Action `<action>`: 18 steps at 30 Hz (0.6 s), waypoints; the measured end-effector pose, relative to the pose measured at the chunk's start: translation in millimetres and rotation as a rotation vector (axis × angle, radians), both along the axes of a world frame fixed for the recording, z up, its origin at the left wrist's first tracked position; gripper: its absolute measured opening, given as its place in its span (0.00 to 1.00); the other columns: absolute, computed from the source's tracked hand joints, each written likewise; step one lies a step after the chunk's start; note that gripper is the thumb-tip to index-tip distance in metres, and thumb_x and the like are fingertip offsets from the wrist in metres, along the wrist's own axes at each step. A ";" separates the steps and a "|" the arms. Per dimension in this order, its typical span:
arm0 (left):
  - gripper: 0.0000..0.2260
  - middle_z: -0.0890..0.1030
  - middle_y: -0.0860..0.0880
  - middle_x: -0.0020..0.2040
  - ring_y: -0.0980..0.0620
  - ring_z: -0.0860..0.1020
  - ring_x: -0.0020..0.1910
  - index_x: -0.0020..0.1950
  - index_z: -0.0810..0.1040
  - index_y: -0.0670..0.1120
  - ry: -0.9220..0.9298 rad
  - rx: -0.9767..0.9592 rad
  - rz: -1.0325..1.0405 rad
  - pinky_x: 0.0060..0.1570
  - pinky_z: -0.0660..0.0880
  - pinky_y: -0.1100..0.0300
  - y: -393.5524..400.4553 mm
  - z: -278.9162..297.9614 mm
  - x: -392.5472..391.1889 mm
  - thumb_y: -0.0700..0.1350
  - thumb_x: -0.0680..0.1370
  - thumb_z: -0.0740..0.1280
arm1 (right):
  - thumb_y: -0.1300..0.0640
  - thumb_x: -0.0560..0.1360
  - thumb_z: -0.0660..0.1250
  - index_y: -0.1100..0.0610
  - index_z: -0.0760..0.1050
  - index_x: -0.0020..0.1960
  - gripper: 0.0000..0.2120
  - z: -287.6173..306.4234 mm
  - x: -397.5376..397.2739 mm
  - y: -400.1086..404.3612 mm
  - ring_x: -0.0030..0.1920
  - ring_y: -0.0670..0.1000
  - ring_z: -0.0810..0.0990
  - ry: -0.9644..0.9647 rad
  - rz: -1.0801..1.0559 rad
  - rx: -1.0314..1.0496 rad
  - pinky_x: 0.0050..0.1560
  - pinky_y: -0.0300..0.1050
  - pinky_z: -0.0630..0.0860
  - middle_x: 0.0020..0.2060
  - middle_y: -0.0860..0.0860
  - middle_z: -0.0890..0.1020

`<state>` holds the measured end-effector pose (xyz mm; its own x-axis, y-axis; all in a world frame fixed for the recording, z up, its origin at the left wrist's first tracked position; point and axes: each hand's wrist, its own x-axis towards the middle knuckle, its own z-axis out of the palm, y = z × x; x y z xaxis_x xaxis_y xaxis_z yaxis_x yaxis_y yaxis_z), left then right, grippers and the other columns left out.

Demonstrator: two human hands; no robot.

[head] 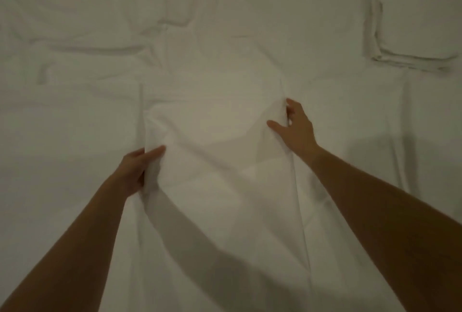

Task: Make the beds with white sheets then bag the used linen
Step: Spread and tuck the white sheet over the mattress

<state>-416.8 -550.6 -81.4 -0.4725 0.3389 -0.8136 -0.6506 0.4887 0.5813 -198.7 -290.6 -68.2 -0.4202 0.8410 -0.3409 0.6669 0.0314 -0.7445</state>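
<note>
Bed (pixel 75 116) fills the view, covered w/ wrinkled white fabric. A folded white sheet (pixel 212 136), smooth w/ soft creases, lies centre-near on it, running toward the person. Left hand (pixel 136 168) grips the sheet's left edge, thumb on top, fingers curled under. Right hand (pixel 296 127) pinches its right edge, thumb spread over the cloth. Hands well apart. Far right: a flat, square stack of folded white linen (pixel 417 19), layered edges showing.

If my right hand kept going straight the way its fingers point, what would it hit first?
Probably only bedding: the right hand points up-left along the white sheet it pinches, toward rumpled linen. The folded stack lies off to the right.
</note>
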 end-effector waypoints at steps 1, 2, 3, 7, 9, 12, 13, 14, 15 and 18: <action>0.05 0.80 0.50 0.27 0.55 0.78 0.23 0.45 0.78 0.40 -0.002 -0.009 -0.001 0.23 0.73 0.65 -5.8 3.0 6.5 0.41 0.77 0.69 | 0.58 0.71 0.75 0.59 0.69 0.68 0.28 2.3 6.8 -7.9 0.57 0.50 0.77 0.050 -0.101 -0.063 0.60 0.38 0.71 0.58 0.51 0.77; 0.05 0.78 0.50 0.25 0.55 0.76 0.21 0.44 0.77 0.40 0.000 -0.023 -0.010 0.22 0.72 0.66 -12.9 4.5 12.9 0.41 0.77 0.69 | 0.59 0.71 0.75 0.59 0.72 0.64 0.24 3.1 14.4 -15.6 0.53 0.51 0.79 0.075 -0.193 -0.115 0.59 0.42 0.74 0.55 0.53 0.80; 0.06 0.77 0.50 0.25 0.54 0.74 0.21 0.42 0.77 0.40 0.007 -0.043 -0.023 0.22 0.71 0.65 -20.0 6.5 19.7 0.42 0.76 0.70 | 0.59 0.70 0.75 0.59 0.74 0.60 0.20 1.6 23.6 -24.3 0.51 0.53 0.80 0.076 -0.259 -0.161 0.59 0.46 0.76 0.53 0.56 0.81; 0.08 0.80 0.45 0.32 0.49 0.77 0.28 0.44 0.80 0.38 0.016 -0.124 -0.044 0.28 0.75 0.61 -54.5 7.0 50.0 0.43 0.73 0.73 | 0.56 0.72 0.74 0.62 0.80 0.54 0.14 -7.9 62.5 -66.2 0.47 0.56 0.81 0.009 -0.316 -0.353 0.53 0.48 0.78 0.49 0.58 0.84; 0.09 0.79 0.46 0.30 0.50 0.76 0.26 0.43 0.80 0.38 0.021 -0.155 -0.061 0.26 0.74 0.62 -71.0 7.5 66.0 0.43 0.73 0.74 | 0.54 0.72 0.73 0.63 0.82 0.52 0.14 -12.6 74.9 -82.4 0.49 0.58 0.82 -0.026 -0.340 -0.339 0.55 0.51 0.79 0.47 0.59 0.84; 0.11 0.79 0.42 0.35 0.46 0.76 0.32 0.44 0.81 0.36 0.054 -0.197 -0.094 0.32 0.74 0.59 -96.5 8.0 88.0 0.44 0.72 0.75 | 0.52 0.72 0.73 0.61 0.82 0.50 0.13 -9.0 85.1 -94.0 0.49 0.59 0.82 -0.034 -0.358 -0.344 0.56 0.54 0.78 0.45 0.57 0.84; 0.11 0.80 0.43 0.35 0.46 0.76 0.33 0.44 0.82 0.36 0.070 -0.212 -0.108 0.34 0.74 0.57 -104.5 8.7 95.3 0.44 0.71 0.76 | 0.52 0.71 0.74 0.62 0.82 0.51 0.14 -7.4 89.9 -98.7 0.48 0.58 0.83 -0.028 -0.351 -0.377 0.56 0.54 0.79 0.44 0.56 0.84; 0.11 0.81 0.44 0.33 0.46 0.77 0.33 0.43 0.82 0.37 0.091 -0.230 -0.132 0.34 0.75 0.58 -112.4 10.2 102.6 0.44 0.71 0.76 | 0.52 0.70 0.75 0.62 0.81 0.52 0.16 -5.3 96.6 -105.9 0.47 0.57 0.83 -0.033 -0.346 -0.417 0.54 0.53 0.79 0.45 0.57 0.84; 0.10 0.81 0.46 0.31 0.46 0.78 0.32 0.42 0.82 0.38 0.120 -0.251 -0.161 0.33 0.75 0.59 -119.6 11.0 111.0 0.44 0.70 0.77 | 0.52 0.70 0.76 0.62 0.81 0.53 0.18 -3.1 104.7 -114.9 0.47 0.57 0.83 -0.051 -0.338 -0.448 0.54 0.53 0.80 0.45 0.57 0.84; 0.07 0.82 0.49 0.29 0.48 0.80 0.32 0.39 0.82 0.41 0.207 -0.308 -0.181 0.32 0.77 0.59 -140.5 15.7 139.5 0.42 0.69 0.78 | 0.54 0.69 0.77 0.65 0.81 0.54 0.19 2.2 133.1 -148.8 0.48 0.59 0.83 -0.159 -0.302 -0.421 0.54 0.54 0.79 0.47 0.60 0.84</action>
<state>-277.2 -691.0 -65.7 -0.5914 0.1874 -0.7843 -0.4229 0.7561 0.4995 -65.7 -439.3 -66.0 -0.0969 0.6932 -0.7142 0.7054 -0.4585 -0.5406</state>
